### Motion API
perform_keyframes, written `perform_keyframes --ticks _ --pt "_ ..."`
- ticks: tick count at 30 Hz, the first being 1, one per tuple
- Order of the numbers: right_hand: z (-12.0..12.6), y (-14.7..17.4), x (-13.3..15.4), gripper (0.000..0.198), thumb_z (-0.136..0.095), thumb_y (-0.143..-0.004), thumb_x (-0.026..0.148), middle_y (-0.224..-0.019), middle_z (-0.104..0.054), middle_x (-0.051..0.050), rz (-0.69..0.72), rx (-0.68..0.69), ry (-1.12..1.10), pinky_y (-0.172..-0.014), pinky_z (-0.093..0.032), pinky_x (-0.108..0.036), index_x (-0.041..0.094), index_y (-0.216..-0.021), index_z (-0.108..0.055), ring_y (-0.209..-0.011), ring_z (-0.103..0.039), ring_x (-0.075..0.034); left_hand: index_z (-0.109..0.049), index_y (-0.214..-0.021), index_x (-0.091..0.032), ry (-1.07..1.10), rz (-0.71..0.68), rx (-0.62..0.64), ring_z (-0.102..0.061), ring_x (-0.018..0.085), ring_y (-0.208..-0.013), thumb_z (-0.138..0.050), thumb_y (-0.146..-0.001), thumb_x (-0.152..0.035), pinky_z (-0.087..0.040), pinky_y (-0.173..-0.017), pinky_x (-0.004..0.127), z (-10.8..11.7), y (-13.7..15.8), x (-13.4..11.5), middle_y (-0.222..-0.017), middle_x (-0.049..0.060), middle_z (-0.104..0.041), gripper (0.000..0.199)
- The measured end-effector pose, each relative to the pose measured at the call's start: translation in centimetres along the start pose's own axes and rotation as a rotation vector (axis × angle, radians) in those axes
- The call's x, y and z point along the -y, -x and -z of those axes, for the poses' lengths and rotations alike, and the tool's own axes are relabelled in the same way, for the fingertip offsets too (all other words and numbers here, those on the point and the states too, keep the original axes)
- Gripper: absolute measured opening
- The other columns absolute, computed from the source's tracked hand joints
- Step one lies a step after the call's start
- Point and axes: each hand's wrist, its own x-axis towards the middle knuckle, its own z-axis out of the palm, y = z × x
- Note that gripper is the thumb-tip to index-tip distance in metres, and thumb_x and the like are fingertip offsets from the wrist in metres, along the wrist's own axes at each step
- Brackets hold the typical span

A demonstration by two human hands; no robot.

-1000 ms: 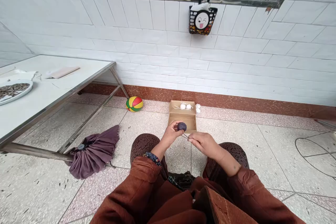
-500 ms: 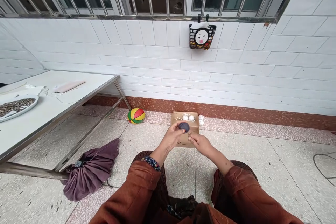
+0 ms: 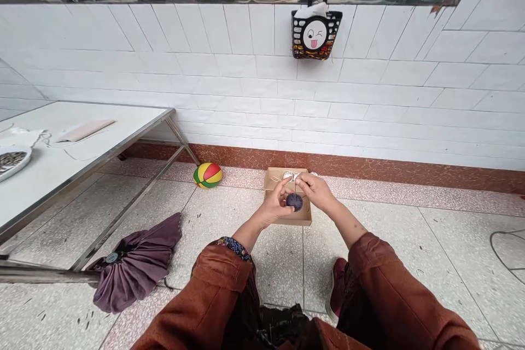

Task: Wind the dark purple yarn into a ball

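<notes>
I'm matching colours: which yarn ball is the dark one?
The dark ball in the left hand, its thread pinched by the right hand; the white balls lie beyond, in the box.

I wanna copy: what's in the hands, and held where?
The left hand holds the dark yarn ball around its left side; the right hand pinches its strand.

The yarn ball (image 3: 294, 202) is purplish-grey, the box (image 3: 293, 221) plain brown.

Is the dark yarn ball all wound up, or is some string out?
Some is out: a strand runs from the dark ball in the left hand to the right hand.
</notes>
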Motion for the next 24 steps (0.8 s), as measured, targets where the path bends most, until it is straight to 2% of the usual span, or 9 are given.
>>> perform_keyframes --ticks 3,6,10,13,16,18,21,24 --pt "-1.8 0.5 -1.5 0.026 -0.045 -0.101 0.033 -0.078 -0.067 -0.002 -0.133 0.064 -0.035 -0.065 -0.044 -0.026 0.021 -0.090 -0.065 -0.071 -0.062 -0.018 -0.053 -0.139 -0.030 0.131 -0.010 0.037 -0.059 0.020 -0.104 -0.079 -0.067 -0.017 -0.044 -0.093 0.033 -0.3 0.0 -0.3 -0.118 0.006 -0.062 0.078" --pt "-3.4 1.5 -1.8 0.018 -0.050 -0.098 0.026 -0.084 -0.071 -0.004 -0.161 0.178 -0.001 -0.066 -0.044 -0.026 0.020 -0.098 -0.067 -0.076 -0.064 -0.019 -0.068 -0.119 -0.022 0.215 -0.047 -0.058 -0.057 0.021 -0.112 -0.079 -0.069 -0.022 -0.041 -0.100 0.033 -0.4 -0.7 -0.4 -0.120 0.008 -0.064 0.051" --pt "-3.5 2.8 -0.4 0.021 -0.047 -0.100 0.027 -0.083 -0.069 -0.004 -0.045 0.301 0.034 -0.067 -0.044 -0.026 0.020 -0.095 -0.066 -0.075 -0.063 -0.018 -0.070 -0.111 -0.020 0.225 -0.051 -0.238 -0.059 0.020 -0.106 -0.080 -0.067 -0.023 -0.041 -0.102 0.036 0.0 -1.7 0.0 -0.113 0.007 -0.068 0.045" --pt "-2.1 3.3 1.5 0.025 -0.043 -0.102 0.029 -0.082 -0.067 -0.003 0.070 0.343 -0.044 -0.069 -0.044 -0.026 0.019 -0.091 -0.063 -0.074 -0.061 -0.017 -0.070 -0.110 -0.020 0.125 -0.048 -0.286 -0.060 0.020 -0.104 -0.080 -0.065 -0.022 -0.042 -0.100 0.036 0.3 -1.8 0.1 -0.113 0.007 -0.068 0.046" --pt "-0.1 3.0 3.3 0.027 -0.044 -0.103 0.033 -0.078 -0.065 -0.001 0.123 0.294 -0.146 -0.067 -0.043 -0.025 0.020 -0.088 -0.062 -0.071 -0.059 -0.015 -0.069 -0.114 -0.021 0.039 -0.032 -0.253 -0.060 0.019 -0.100 -0.079 -0.067 -0.023 -0.044 -0.095 0.034 0.2 -1.3 0.0 -0.110 0.006 -0.066 0.049" --pt "1.0 2.4 3.8 0.025 -0.047 -0.102 0.034 -0.077 -0.065 -0.001 0.124 0.200 -0.203 -0.067 -0.043 -0.025 0.020 -0.088 -0.063 -0.070 -0.059 -0.015 -0.063 -0.124 -0.023 -0.009 -0.018 -0.195 -0.059 0.018 -0.096 -0.081 -0.066 -0.022 -0.045 -0.090 0.032 0.1 -0.8 0.0 -0.108 0.005 -0.064 0.060" --pt "1.5 1.5 3.1 0.024 -0.049 -0.100 0.034 -0.083 -0.067 -0.004 0.112 0.032 -0.230 -0.072 -0.045 -0.028 0.021 -0.087 -0.064 -0.076 -0.060 -0.018 -0.050 -0.139 -0.029 -0.040 -0.010 -0.061 -0.058 0.017 -0.095 -0.082 -0.063 -0.017 -0.045 -0.085 0.031 -0.3 -0.2 0.0 -0.107 0.004 -0.061 0.084" --pt "0.4 1.2 1.2 0.024 -0.049 -0.099 0.034 -0.081 -0.065 -0.003 0.006 -0.070 -0.214 -0.072 -0.044 -0.029 0.021 -0.085 -0.063 -0.076 -0.059 -0.018 -0.044 -0.145 -0.034 0.074 -0.016 0.095 -0.058 0.018 -0.099 -0.081 -0.064 -0.015 -0.045 -0.088 0.031 -0.5 0.4 -0.1 -0.106 0.003 -0.061 0.091"
